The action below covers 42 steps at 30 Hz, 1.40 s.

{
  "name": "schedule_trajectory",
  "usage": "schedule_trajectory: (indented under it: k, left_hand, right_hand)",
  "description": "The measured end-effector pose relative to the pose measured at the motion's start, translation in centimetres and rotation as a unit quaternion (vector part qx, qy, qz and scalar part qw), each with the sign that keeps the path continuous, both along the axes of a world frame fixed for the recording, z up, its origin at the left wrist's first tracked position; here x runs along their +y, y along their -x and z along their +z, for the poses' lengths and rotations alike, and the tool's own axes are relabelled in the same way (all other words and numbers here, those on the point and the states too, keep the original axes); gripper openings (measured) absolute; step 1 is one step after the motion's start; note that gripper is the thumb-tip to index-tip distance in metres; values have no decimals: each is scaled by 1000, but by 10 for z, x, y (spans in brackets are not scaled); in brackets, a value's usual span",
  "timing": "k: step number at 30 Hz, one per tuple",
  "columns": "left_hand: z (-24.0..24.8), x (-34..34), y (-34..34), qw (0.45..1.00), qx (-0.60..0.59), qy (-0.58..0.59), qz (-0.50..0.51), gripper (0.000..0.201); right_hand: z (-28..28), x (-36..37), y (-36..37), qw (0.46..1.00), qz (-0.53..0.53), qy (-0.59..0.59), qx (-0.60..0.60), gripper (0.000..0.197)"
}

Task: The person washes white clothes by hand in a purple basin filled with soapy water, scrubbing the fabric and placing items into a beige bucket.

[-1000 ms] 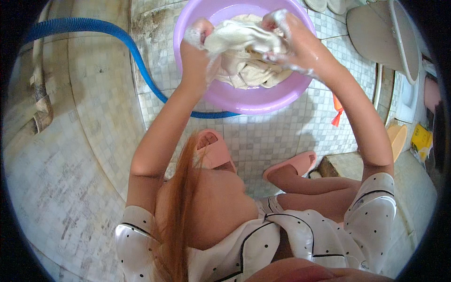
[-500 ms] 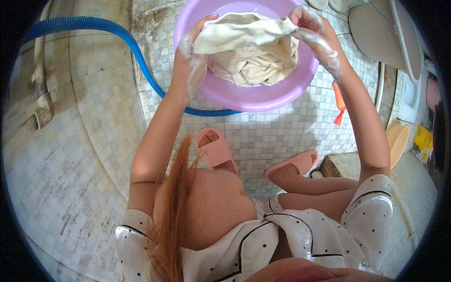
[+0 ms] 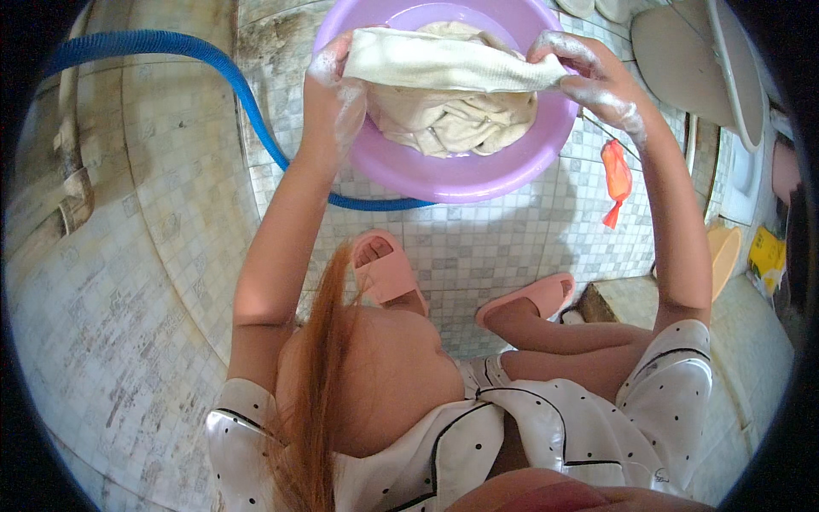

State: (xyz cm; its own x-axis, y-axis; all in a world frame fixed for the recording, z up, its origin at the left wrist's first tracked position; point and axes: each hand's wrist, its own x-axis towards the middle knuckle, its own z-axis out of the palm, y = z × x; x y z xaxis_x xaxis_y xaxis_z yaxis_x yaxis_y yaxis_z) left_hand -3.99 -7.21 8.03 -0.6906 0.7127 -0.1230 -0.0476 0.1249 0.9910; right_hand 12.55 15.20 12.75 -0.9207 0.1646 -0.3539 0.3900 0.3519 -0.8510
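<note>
So both soapy hands, left (image 3: 328, 81) and right (image 3: 589, 72), had fingers clamped on the cloth (image 3: 444, 64), stretched taut between them over the basin (image 3: 444, 175) so drips fell back in, hose (image 3: 213, 60) beside it.

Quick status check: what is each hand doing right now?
Left hand: closed on the left end of the cream cloth, soapy.
Right hand: closed on its right end, above the purple basin.
</note>
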Motion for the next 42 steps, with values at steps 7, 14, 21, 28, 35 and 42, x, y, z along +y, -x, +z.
schedule_trajectory:
  k: [7, 14, 21, 28, 35, 42]
  left_hand:
    - [-9, -18, 8, 953, -273, -96, -87, 37]
    - [-3, -1, -4, 981, -182, -28, -64, 53]
    - [10, 30, -12, 953, -293, 6, 78, 39]
    - [-52, 55, -40, 882, -444, -62, 146, 43]
    - [-34, 43, -35, 946, -317, -46, -50, 36]
    - [-34, 37, -20, 855, -517, 27, 32, 43]
  right_hand:
    - [-8, 22, -6, 984, -8, 158, 84, 33]
    - [-11, -3, 16, 958, 28, -281, 50, 41]
    - [-48, -80, 38, 923, -303, 119, 203, 24]
    - [-64, -85, 99, 893, -363, 147, 221, 27]
    - [-60, -86, 90, 933, -325, 22, 155, 44]
    - [-85, -123, 77, 911, -298, -168, 231, 37]
